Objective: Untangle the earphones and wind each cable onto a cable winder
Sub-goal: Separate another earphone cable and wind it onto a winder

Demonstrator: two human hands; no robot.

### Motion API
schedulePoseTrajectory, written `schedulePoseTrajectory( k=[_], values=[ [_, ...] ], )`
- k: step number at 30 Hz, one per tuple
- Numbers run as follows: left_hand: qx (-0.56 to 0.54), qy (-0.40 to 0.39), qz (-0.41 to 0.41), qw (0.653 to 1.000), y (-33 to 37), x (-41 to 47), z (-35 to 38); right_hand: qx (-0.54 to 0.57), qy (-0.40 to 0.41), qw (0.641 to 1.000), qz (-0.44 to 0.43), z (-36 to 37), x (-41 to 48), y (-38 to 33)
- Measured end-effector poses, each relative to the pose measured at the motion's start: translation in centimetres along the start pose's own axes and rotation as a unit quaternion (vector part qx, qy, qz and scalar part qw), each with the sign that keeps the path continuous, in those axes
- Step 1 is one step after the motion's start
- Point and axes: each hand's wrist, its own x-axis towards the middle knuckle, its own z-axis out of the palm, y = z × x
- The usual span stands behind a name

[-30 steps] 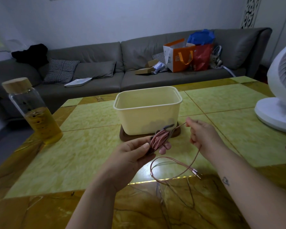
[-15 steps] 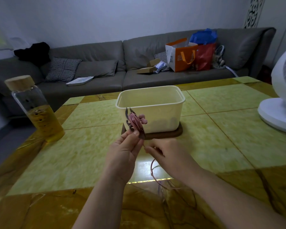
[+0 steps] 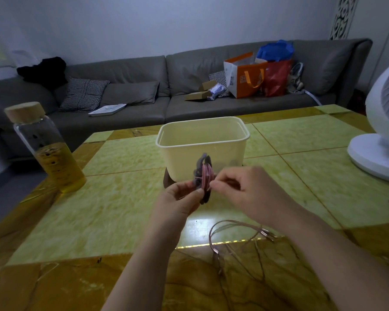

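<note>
My left hand (image 3: 180,204) pinches a dark grey cable winder (image 3: 202,173) and holds it upright in front of the cream box. Several turns of pink earphone cable (image 3: 206,176) lie round the winder. My right hand (image 3: 245,191) pinches the cable right beside the winder's right edge. The loose rest of the pink cable (image 3: 231,230) hangs down and loops on the table below my right wrist, its metal-tipped ends (image 3: 266,233) lying there.
A cream plastic box (image 3: 243,135) sits on a dark wooden base (image 3: 166,180) mid-table. A glass bottle (image 3: 47,149) of yellow liquid stands far left. A white fan (image 3: 382,153) stands at the right edge. A grey sofa (image 3: 144,70) lies behind the table.
My right hand swung from the right down under the winder, then back up to its right edge, laying cable round it. The left hand raised the winder and turned it upright.
</note>
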Motion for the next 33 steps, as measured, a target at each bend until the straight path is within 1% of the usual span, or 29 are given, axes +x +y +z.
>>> schedulePoseTrajectory(
  k=[2,4,7,9,12,15,17,19,21,24,25,26,28,29,30,32,33],
  values=[
    [0.059,-0.035,0.011,0.998,-0.1,-0.1,0.1,0.042,0.018,0.998,0.042,-1.4,0.2,0.2],
    [0.095,-0.068,0.014,0.993,-0.1,-0.3,0.2,0.072,0.041,0.994,0.064,-2.3,0.4,0.7],
    [0.147,-0.106,0.028,0.983,0.0,-0.6,0.5,0.070,0.076,0.991,0.082,-2.9,0.6,1.5],
    [0.156,-0.135,0.030,0.978,0.2,-0.8,0.6,0.069,0.087,0.989,0.094,-3.1,0.6,1.9],
    [0.156,-0.156,0.035,0.975,0.4,-1.0,0.6,0.102,0.111,0.981,0.121,-2.9,0.7,2.8],
    [0.134,-0.178,0.034,0.974,0.6,-1.1,0.5,0.178,0.134,0.963,0.150,-2.6,0.7,3.2],
    [0.118,-0.187,0.035,0.975,0.6,-1.2,0.4,0.264,0.141,0.939,0.168,-2.3,0.9,3.4],
    [0.097,-0.192,0.037,0.976,0.8,-1.3,0.4,0.377,0.131,0.897,0.192,-1.8,0.9,3.5],
    [0.067,-0.199,0.031,0.977,0.8,-1.4,0.4,0.473,0.093,0.850,0.210,-1.4,1.0,3.4],
    [0.012,-0.224,0.018,0.974,0.7,-1.6,0.5,0.569,0.032,0.783,0.251,-0.5,0.9,3.3],
    [-0.006,-0.230,0.016,0.973,0.7,-1.7,0.7,0.584,0.015,0.769,0.259,0.0,0.8,3.4],
    [-0.029,-0.235,0.012,0.971,0.7,-1.9,0.8,0.591,-0.005,0.764,0.259,0.7,0.6,3.4],
    [-0.083,-0.239,0.004,0.967,0.9,-2.1,1.3,0.606,-0.060,0.762,0.219,2.3,0.5,3.4],
    [-0.106,-0.233,0.004,0.967,1.0,-2.1,1.4,0.611,-0.067,0.761,0.208,3.0,0.4,3.3],
    [-0.125,-0.220,0.006,0.968,1.1,-2.1,1.5,0.608,-0.056,0.759,0.226,3.5,0.5,3.1],
    [-0.150,-0.179,0.005,0.972,1.3,-1.8,1.3,0.580,-0.002,0.770,0.265,4.2,0.7,2.9],
    [-0.153,-0.161,0.003,0.975,1.2,-1.6,1.1,0.564,0.024,0.779,0.272,4.2,0.8,2.9]
  ],
)
